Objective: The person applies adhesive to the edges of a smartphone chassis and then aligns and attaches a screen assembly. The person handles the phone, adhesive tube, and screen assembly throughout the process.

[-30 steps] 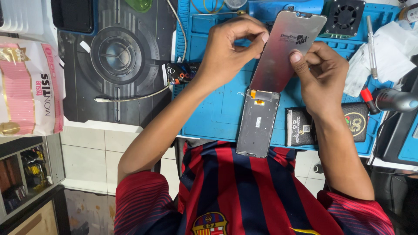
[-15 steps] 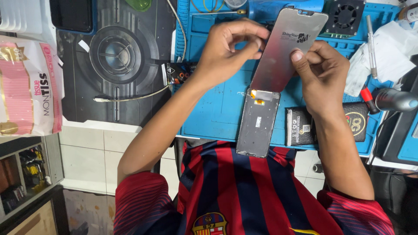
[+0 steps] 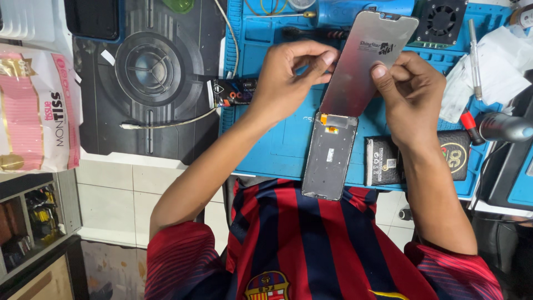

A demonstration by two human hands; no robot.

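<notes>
Replacement phone display panel (image 3: 366, 61), metal back uppermost, held over a phone frame (image 3: 328, 156) on a blue repair mat (image 3: 277, 144).

Step in hand, as judged: seating or lifting the panel at its orange flex joint (image 3: 323, 118); the next move calls for an even tilt so the flex is not strained. Left hand (image 3: 291, 72): fingers pinched on the panel's 9 o'clock edge. Right hand (image 3: 411, 91): thumb and fingers clamped on its 3 o'clock edge. Frame lies at the panel's 6 o'clock, overhanging the mat's near edge. Black battery (image 3: 383, 161) at the frame's 3 o'clock; small fan (image 3: 442, 21) at 1 o'clock; pink tissue pack (image 3: 36, 108) far at 9 o'clock. Tiled floor (image 3: 111, 200) below the bench.
</notes>
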